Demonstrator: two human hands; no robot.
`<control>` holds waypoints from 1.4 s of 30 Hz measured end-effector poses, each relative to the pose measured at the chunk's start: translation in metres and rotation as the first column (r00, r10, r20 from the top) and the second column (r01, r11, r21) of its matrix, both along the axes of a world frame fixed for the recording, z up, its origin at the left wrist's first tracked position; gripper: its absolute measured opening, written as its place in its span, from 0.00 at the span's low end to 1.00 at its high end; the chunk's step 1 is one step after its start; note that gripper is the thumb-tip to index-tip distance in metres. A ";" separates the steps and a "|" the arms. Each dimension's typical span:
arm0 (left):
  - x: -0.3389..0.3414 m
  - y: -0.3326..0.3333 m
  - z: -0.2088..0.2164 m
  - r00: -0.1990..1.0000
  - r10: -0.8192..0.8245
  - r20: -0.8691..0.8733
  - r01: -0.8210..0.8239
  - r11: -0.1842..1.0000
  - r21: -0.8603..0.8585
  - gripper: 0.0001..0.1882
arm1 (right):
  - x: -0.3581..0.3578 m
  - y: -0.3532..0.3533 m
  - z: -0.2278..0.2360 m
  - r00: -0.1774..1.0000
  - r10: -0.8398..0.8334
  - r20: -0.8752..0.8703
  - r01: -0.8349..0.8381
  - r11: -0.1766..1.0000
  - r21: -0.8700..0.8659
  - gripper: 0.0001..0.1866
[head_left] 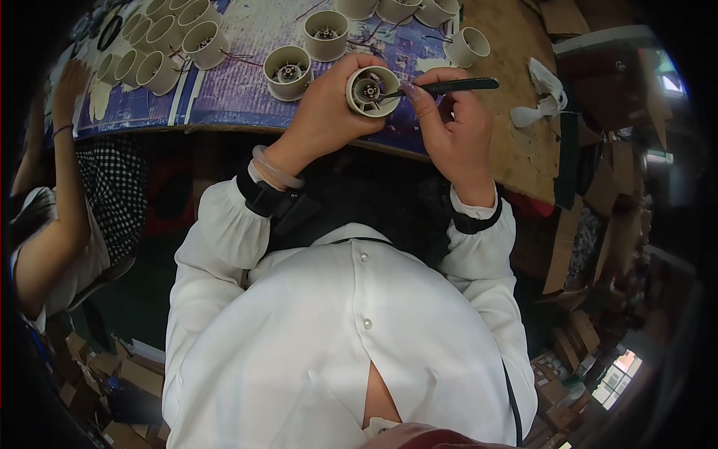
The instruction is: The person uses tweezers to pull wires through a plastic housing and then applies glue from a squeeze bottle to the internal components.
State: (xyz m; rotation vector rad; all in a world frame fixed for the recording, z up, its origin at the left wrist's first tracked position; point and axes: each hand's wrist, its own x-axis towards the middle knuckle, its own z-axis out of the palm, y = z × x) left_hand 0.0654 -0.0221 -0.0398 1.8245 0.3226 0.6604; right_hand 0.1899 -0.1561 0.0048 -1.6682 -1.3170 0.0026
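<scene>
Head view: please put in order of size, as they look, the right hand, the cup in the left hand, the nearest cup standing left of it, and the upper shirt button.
Largest: right hand.
Middle: held cup, in the left hand, and standing cup; they look alike, so unranked.
Smallest: upper shirt button.

Left arm and right arm both bent, hands raised ahead of the torso, near each other but apart. Left hand: angled up and rightward from its wrist, fingers and thumb curved in a hold. Right hand: leaning up-left above its wrist, thumb and index finger in a pinch grip, other fingers curled.
</scene>
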 end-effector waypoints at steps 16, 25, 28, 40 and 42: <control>0.001 -0.001 -0.004 1.000 0.005 -0.001 -0.005 1.000 0.012 0.29 | -0.004 0.001 -0.003 0.973 0.070 0.220 -0.085 0.995 0.060 0.05; 0.000 -0.001 0.000 1.000 0.004 -0.016 -0.003 1.000 0.031 0.29 | -0.003 -0.004 -0.011 0.996 0.057 0.075 -0.064 0.994 0.086 0.05; 0.000 -0.001 0.000 1.000 0.001 -0.007 -0.001 1.000 0.021 0.29 | -0.003 -0.004 -0.011 0.995 0.064 0.075 -0.070 0.994 0.086 0.05; 0.003 -0.002 -0.009 0.999 0.040 0.036 -0.044 0.993 0.111 0.28 | -0.010 0.000 -0.016 0.984 0.022 0.177 -0.044 0.991 0.122 0.05; 0.003 -0.003 -0.009 0.998 0.058 0.031 -0.061 0.989 0.132 0.29 | -0.012 0.001 -0.016 0.980 0.014 0.200 -0.041 0.990 0.131 0.06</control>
